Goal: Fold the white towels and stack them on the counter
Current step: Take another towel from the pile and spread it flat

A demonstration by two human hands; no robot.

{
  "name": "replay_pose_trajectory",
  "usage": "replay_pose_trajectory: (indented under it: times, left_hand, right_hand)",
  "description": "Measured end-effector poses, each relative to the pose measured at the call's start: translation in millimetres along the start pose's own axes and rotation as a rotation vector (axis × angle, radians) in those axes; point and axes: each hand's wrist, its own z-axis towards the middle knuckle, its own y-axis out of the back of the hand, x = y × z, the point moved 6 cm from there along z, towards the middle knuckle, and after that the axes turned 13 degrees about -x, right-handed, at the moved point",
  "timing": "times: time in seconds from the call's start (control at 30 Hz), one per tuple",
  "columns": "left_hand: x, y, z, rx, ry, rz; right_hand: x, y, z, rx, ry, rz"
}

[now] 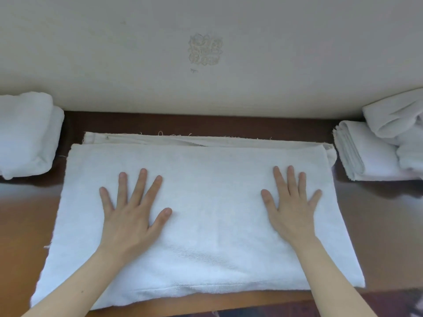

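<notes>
Pressing flat, the left hand [130,216] and right hand [293,209] lie open-palmed, gripping nothing, on the towel [206,213] spread on the counter [25,220]. Soft, light, floppy terry; probably best pinched at its corners.

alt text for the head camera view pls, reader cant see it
Both hands, left hand and right hand, press flat with fingers spread on a folded white towel lying on a brown counter against a pale wall. A folded towel pile sits at the left, another towel stack at the right.
</notes>
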Motion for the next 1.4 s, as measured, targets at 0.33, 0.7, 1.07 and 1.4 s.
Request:
replay_pose_trajectory:
  times: [0.33, 0.7, 1.07, 1.4]
  left_hand:
    - [-175.0, -9.7, 68.6, -0.055, -0.242, -0.163]
    - [-248.9, -20.7, 74.0, -0.098, -0.328, -0.112]
    - [-252.1, -18.9, 69.8, -0.127, -0.350, -0.119]
    - [-267.9, -18.0, 92.8, -0.144, -0.243, -0.148]
  right_hand:
    - [-69.7, 36.4, 57.5, -0.334, -0.298, 0.309]
    - [-114.9, 25.7, 91.0, -0.195, -0.461, 0.830]
    - [-105.9, 34.4, 142.8, -0.153, -0.411, 0.844]
    - [-114.3, 42.3, 116.1, -0.364, -0.456, 0.774]
